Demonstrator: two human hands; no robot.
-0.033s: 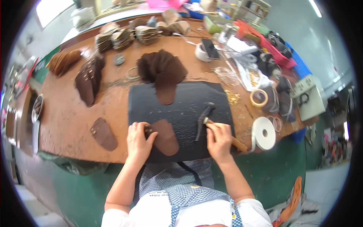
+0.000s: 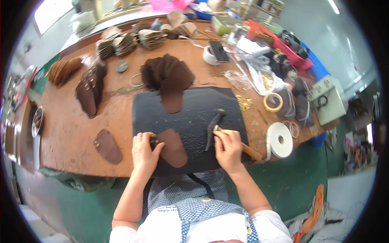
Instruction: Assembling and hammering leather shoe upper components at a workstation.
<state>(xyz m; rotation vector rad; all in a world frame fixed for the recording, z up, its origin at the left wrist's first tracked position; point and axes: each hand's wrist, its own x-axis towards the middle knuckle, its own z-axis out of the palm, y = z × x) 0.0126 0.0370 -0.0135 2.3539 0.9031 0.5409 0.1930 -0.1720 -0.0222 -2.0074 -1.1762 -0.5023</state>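
Observation:
A brown leather piece [image 2: 175, 150] with rounded ends lies on a black mat [image 2: 194, 160]. My left hand [image 2: 144, 150] holds its left end, thumb on the edge, beside small metal studs. In my right hand [image 2: 229, 148] is a hammer [image 2: 252, 152]; its wooden handle passes under my fingers and its dark head rests on or just over the mat. A fanned stack of dark brown leather pieces [image 2: 166, 73] lies beyond, one piece overhanging the mat. Another studded leather piece [image 2: 107, 146] lies on the table to the left.
Small gold-coloured fittings [image 2: 244, 103] lie right of the mat, near a tape roll [image 2: 273, 102] and a white strap roll [image 2: 279, 140]. A phone [image 2: 219, 51] rests on a white roll. Farther left lie studded dark pieces [image 2: 91, 91] and a tan stack [image 2: 63, 71]. A control box [image 2: 327, 100] stands right.
The whole view has shifted slightly, so the scene sits a little farther left. Both hands keep their hold on the leather piece and the hammer.

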